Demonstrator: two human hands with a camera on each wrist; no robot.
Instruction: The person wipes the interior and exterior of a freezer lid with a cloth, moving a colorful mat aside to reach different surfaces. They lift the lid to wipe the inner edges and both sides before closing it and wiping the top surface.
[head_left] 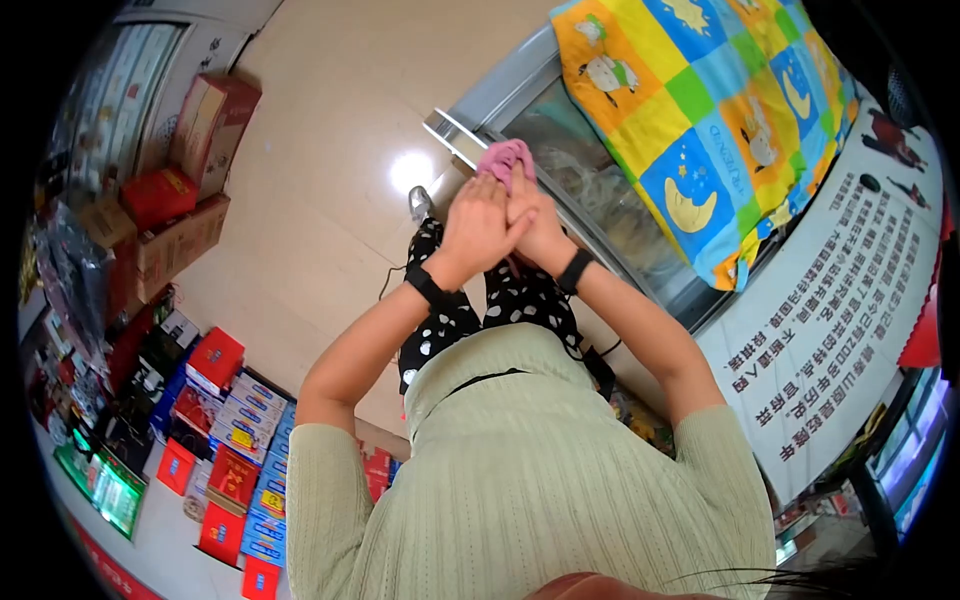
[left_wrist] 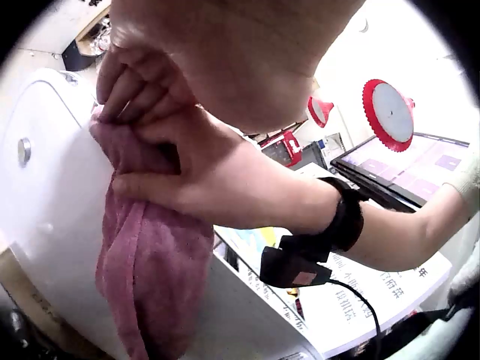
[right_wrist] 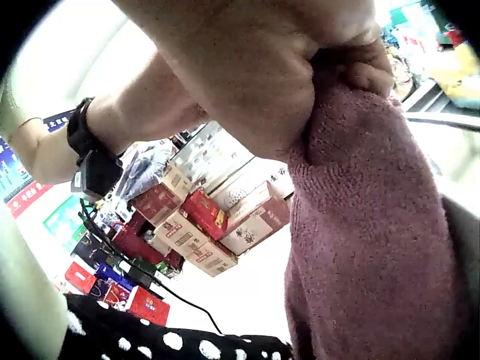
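A pink terry towel (head_left: 508, 155) is bunched under both hands at the edge of a glass-topped chest freezer (head_left: 575, 150). My left hand (head_left: 478, 228) and right hand (head_left: 538, 228) lie side by side, overlapping at the thumbs. In the left wrist view, the curled left fingers (left_wrist: 135, 86) grip the towel's upper end, and the right hand (left_wrist: 214, 172) holds it just below, thumb along the cloth. The right wrist view shows the right hand (right_wrist: 255, 75) over the gathered top, while the rest of the towel (right_wrist: 367, 225) hangs down.
A colourful cartoon cloth (head_left: 690, 130) covers part of the freezer, beside a white sheet with printed characters (head_left: 820, 330). Stacked cartons (head_left: 190, 215) and red and blue boxes (head_left: 235, 470) stand at left. A cable (right_wrist: 180, 300) trails from the left wristband.
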